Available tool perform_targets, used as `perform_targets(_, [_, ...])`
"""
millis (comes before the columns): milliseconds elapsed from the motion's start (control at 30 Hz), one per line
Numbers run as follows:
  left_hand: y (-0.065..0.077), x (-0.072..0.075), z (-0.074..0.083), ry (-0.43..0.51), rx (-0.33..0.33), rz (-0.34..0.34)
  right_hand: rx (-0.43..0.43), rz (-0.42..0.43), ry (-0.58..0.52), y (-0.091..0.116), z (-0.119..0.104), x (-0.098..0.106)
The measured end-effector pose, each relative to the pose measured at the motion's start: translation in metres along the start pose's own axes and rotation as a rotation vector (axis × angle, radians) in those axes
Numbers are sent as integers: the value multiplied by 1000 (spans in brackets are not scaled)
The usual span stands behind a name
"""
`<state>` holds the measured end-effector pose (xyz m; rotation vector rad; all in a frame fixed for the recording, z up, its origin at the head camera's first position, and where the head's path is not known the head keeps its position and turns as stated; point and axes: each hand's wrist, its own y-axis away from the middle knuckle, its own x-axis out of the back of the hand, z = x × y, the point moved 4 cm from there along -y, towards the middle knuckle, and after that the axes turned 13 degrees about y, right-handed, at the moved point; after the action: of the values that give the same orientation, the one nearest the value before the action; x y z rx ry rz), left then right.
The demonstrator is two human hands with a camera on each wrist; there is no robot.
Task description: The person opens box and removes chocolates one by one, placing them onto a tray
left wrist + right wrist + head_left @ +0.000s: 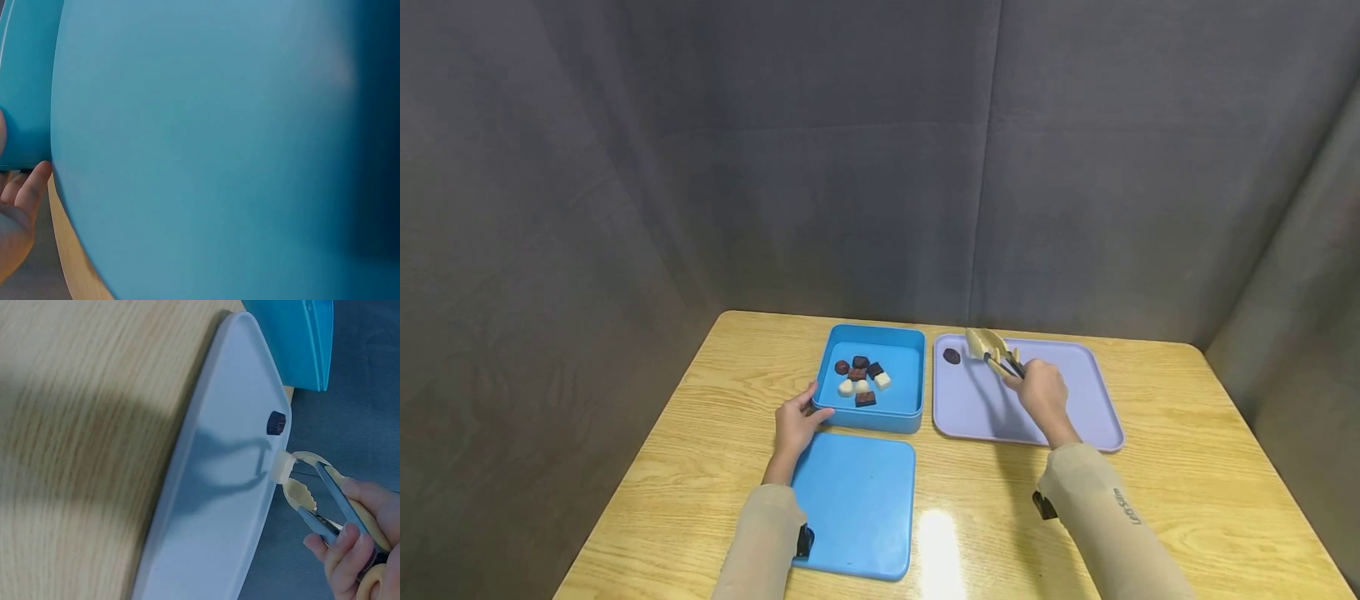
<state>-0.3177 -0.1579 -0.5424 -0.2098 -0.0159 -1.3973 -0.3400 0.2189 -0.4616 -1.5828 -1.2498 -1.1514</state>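
My right hand [1043, 390] grips cream-tipped tongs [340, 509] above the lilac tray [1075, 417]. Between the tong tips, in the right wrist view, sits a white chocolate [283, 467]. One dark chocolate [951, 356] lies on the tray near its far left corner. My left hand [795, 421] holds the near left corner of the blue box [892, 422], thumb along the front wall and fingers at the left side. Inside that box lie several brown and white chocolates [857, 375], grouped toward the left half.
A flat blue lid [857, 500] lies on the wooden table [970, 517] in front of the box, under the left forearm. The tray stands just right of the box. Grey curtains [850, 167] hang behind the table and at both sides.
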Motion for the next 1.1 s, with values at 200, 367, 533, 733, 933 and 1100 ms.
perform_targets(200, [0, 1, -2, 4, -1, -4, -1, 20, 8, 1, 2, -8])
perform_targets(367, [0, 1, -3, 1, -5, -3, 0, 38, 10, 1, 4, -17])
perform_targets(533, [0, 1, -2, 3, -16, -5, -2, 46, 18, 1, 4, -21])
perform_targets(733, [0, 1, -2, -2, -22, -4, -7, 54, 19, 1, 6, -23])
perform_targets(933, [0, 1, -2, 4, -21, -3, 1, 49, 14, 1, 7, -25])
perform_targets(1100, [-1, 2, -4, -1, -21, 4, -9, 26, 8, 2, 10, -27])
